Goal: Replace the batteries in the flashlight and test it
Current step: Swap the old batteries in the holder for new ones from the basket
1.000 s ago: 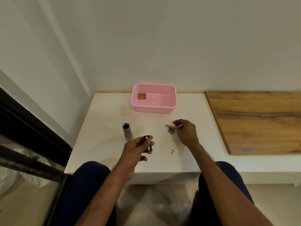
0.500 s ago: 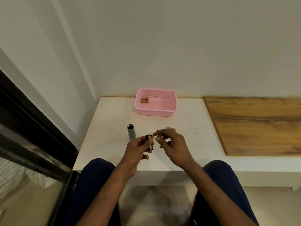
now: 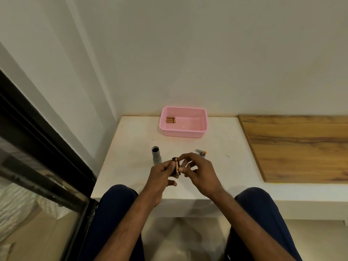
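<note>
Left hand grip: left hand (image 3: 160, 176) is closed round the battery holder (image 3: 176, 167), thumb and curled fingers clamping its left side and lower end; the little finger sticks out below, free.
Right hand grip: right hand (image 3: 199, 172) pinches the same holder from the right. One fingertip (image 3: 180, 158) lies at its upper end and the thumb presses its side. Remaining fingers are loosely curled and apart from it.
Battery holder: dark cylinder, near upright, held just above the front part of the white table (image 3: 131, 147); one copper-coloured cell shows along its face.
Flashlight body (image 3: 156, 156): grey tube, standing upright on the table, open dark end up, just left of the hands and not touched.
Cap (image 3: 201, 153): small grey piece with an orange part, lying on the table just beyond the right hand.
Pink basket (image 3: 181, 133): at the back of the table near the wall; spare batteries (image 3: 170, 120) lie side by side in its left rear corner.
Markings: copper and black bands on the cells; any print is too small to read.
Wooden board (image 3: 301, 147): lies flat at the right side of the table.
</note>
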